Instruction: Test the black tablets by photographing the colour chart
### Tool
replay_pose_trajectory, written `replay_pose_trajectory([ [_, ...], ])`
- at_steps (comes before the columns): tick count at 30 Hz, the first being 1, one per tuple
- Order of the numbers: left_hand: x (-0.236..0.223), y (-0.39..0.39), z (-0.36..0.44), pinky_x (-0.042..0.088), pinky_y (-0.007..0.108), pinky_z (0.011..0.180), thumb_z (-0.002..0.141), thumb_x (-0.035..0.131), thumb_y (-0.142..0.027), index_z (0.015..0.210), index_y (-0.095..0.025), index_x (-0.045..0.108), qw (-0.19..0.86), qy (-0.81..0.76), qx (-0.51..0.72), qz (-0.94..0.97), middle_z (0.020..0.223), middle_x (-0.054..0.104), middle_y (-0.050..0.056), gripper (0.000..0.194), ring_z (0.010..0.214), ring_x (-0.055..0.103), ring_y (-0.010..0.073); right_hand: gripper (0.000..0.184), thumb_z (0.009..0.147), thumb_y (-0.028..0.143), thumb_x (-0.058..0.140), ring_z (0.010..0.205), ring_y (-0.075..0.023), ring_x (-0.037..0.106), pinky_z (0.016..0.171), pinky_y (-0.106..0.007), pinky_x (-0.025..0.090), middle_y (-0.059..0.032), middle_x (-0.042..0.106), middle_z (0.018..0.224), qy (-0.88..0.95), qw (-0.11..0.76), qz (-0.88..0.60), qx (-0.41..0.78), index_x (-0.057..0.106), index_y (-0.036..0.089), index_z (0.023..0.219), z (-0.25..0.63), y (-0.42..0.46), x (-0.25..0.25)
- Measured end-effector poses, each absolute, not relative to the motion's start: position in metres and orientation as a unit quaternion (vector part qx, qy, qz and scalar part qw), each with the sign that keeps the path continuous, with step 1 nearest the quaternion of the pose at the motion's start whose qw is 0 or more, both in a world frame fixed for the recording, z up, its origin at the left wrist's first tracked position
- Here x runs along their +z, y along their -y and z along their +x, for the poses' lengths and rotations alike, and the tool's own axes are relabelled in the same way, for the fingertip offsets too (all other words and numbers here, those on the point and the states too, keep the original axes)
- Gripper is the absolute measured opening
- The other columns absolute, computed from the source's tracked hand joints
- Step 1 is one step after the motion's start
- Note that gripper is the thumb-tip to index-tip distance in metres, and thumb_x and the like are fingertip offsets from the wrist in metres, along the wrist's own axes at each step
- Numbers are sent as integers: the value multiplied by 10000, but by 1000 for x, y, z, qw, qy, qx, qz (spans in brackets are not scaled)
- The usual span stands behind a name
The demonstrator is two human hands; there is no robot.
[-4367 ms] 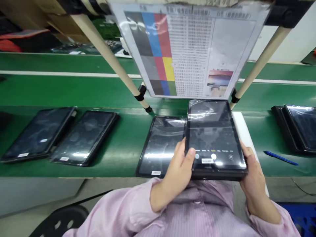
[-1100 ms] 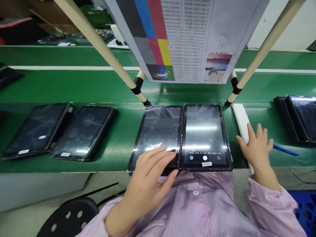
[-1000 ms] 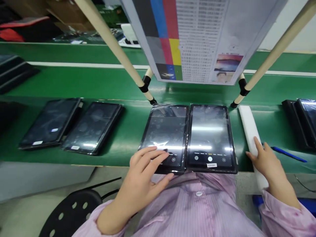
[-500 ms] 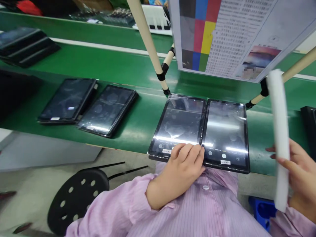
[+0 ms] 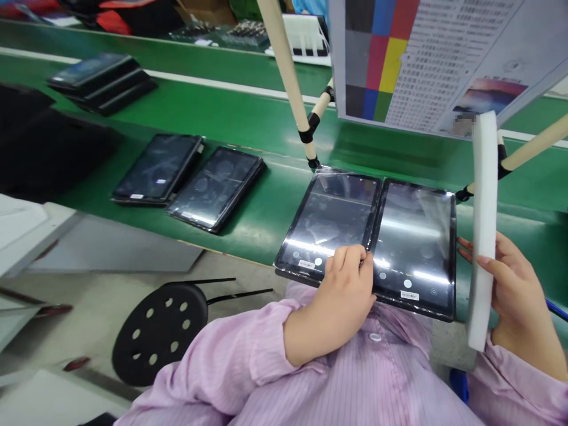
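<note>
Two tablets with glossy dark screens, a left tablet (image 5: pixel 333 219) and a right tablet (image 5: pixel 415 236), lie side by side at the table's front edge. My left hand (image 5: pixel 348 296) has its fingers curled over their lower inner corners, fingertips at the seam; its grip underneath is hidden. Both screens are lit with small round icons, and each tablet has a white label at the bottom. My right hand (image 5: pixel 517 284) pinches a long white foam strip (image 5: pixel 484 225) held upright just right of the right tablet. The thumb shows on the strip's near side, fingertips beyond it.
Two more tablet piles, one (image 5: pixel 157 168) and another (image 5: pixel 217 186), lie to the left. A tablet stack (image 5: pixel 102 80) stands farther back. A pipe frame (image 5: pixel 286 68) holds a printed chart board (image 5: pixel 426 65) above the table. A black stool (image 5: pixel 162 334) is below left.
My view has shifted left. My right hand has brought the foam strip closer to the right tablet. My left hand's fingers have slid toward the seam between the tablets.
</note>
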State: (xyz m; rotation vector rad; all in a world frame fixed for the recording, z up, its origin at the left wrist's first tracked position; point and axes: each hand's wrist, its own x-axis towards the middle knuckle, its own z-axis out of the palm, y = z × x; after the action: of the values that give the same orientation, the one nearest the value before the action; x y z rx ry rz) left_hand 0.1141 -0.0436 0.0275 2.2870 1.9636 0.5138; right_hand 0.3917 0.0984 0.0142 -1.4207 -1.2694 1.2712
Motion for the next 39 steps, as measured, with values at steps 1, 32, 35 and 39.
replay_pose_trajectory([
  [1, 27, 44, 114, 558, 485, 882, 762, 899, -221, 1312, -28, 579, 48, -645, 172, 743, 1189, 594, 183, 665, 1089, 559, 323, 608, 707, 394, 848, 1333, -336, 664, 1210, -540, 512, -61, 709, 1369, 507, 414, -561, 506, 713, 330, 1296, 390, -98, 15],
  [32, 34, 31, 130, 533, 459, 881, 779, 919, -359, 1599, 7, 343, 40, -641, 110, 759, 1430, 643, 275, 1066, 1147, 634, 350, 565, 766, 405, 837, 1330, -352, 672, 1142, -519, 581, -81, 684, 1428, 507, 425, -556, 503, 715, 312, 1309, 387, -77, 22],
  [35, 30, 31, 131, 534, 493, 913, 788, 896, -317, 1603, 4, 299, 61, -635, 131, 759, 1532, 557, 330, 1060, 1168, 624, 364, 581, 756, 410, 850, 1337, -344, 668, 1167, -510, 564, -63, 705, 1401, 494, 425, -553, 518, 719, 333, 1317, 388, -72, 20],
  [39, 28, 33, 137, 541, 522, 911, 811, 852, -251, 1593, 11, 278, 67, -637, 144, 754, 1528, 554, 350, 1004, 1158, 631, 379, 574, 757, 401, 834, 1333, -318, 668, 1202, -492, 527, -54, 725, 1360, 462, 432, -571, 523, 720, 328, 1315, 385, -67, 23],
])
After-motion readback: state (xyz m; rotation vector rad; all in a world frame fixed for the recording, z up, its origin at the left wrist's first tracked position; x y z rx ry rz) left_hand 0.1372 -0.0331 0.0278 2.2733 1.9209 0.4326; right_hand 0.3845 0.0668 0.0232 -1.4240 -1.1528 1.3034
